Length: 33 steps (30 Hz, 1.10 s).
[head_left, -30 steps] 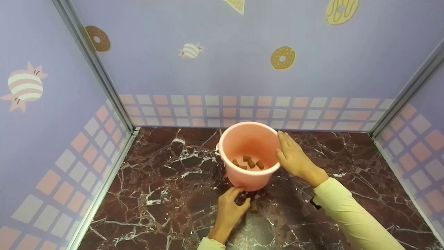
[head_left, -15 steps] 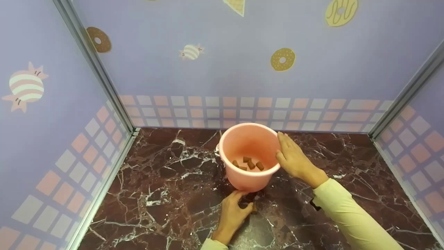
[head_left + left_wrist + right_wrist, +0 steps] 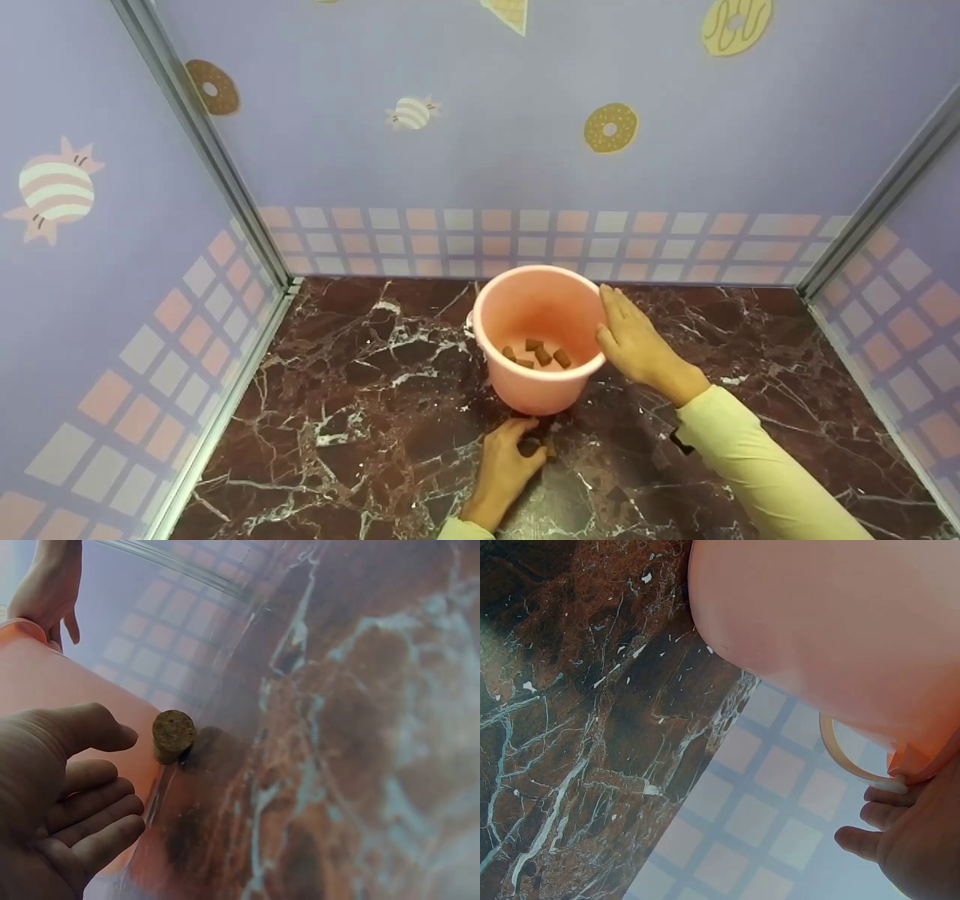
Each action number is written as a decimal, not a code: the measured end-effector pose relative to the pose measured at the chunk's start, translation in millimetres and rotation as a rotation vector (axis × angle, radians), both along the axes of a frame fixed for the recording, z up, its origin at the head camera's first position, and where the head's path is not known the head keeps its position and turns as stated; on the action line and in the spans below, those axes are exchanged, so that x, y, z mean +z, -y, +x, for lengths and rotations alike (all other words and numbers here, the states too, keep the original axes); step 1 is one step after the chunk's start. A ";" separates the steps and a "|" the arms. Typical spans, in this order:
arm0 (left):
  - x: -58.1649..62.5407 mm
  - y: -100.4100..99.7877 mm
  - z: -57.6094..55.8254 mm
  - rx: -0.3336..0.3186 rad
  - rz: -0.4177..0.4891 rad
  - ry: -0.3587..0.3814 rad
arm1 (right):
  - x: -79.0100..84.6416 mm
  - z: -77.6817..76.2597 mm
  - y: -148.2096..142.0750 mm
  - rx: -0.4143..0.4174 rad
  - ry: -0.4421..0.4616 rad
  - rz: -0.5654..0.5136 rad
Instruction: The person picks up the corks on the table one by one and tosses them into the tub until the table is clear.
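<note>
A pink bucket (image 3: 536, 390) stands upright with several brown cork stoppers (image 3: 543, 355) on its bottom. My right hand (image 3: 637, 337) holds the bucket's rim at the right side, thumb at the inner edge and fingers outside, near the handle (image 3: 847, 757) in the right wrist view. Just in front of the bucket's base, another cork stopper (image 3: 172, 733) stands on the tabletop. My left hand (image 3: 506, 461) is down beside that cork, thumb and fingers spread apart, the thumb tip close to it. From the head view the thumb hides most of this cork.
The dark red marbled tabletop (image 3: 360, 420) spreads around the bucket. Behind it rises a lilac wall (image 3: 480, 165) with a checkered border. Side panels stand left and right, with metal rails (image 3: 225, 169) along the corners.
My left hand has shifted slightly right toward the loose cork stopper, its thumb now covering most of it in the head view. The right hand and bucket have stayed put.
</note>
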<state>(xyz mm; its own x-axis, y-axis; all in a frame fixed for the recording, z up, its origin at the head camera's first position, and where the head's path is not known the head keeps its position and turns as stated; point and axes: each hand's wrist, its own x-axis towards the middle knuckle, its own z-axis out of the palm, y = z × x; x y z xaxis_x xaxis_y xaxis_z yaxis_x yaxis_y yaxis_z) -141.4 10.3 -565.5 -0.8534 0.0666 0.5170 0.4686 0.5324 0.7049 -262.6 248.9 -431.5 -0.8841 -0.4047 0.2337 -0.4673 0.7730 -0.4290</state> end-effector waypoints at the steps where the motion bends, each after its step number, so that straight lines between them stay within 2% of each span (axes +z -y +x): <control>1: -0.9 0.2 0.3 0.001 -0.006 0.000 | 0.0 0.1 0.1 0.001 0.002 0.001; 14: -2.6 -1.6 3.3 0.001 -0.042 0.024 | 1.0 0.4 0.1 0.001 0.007 -0.001; 25: -3.1 -4.3 6.0 -0.016 -0.153 0.014 | 0.4 0.7 -0.5 -0.003 0.013 0.000; 30: -3.6 -4.4 6.2 -0.015 -0.155 -0.024 | 0.7 0.1 -0.1 -0.005 0.010 0.003; 33: -3.7 -4.5 6.5 -0.017 -0.152 -0.015 | 1.0 0.4 0.1 -0.005 0.011 0.004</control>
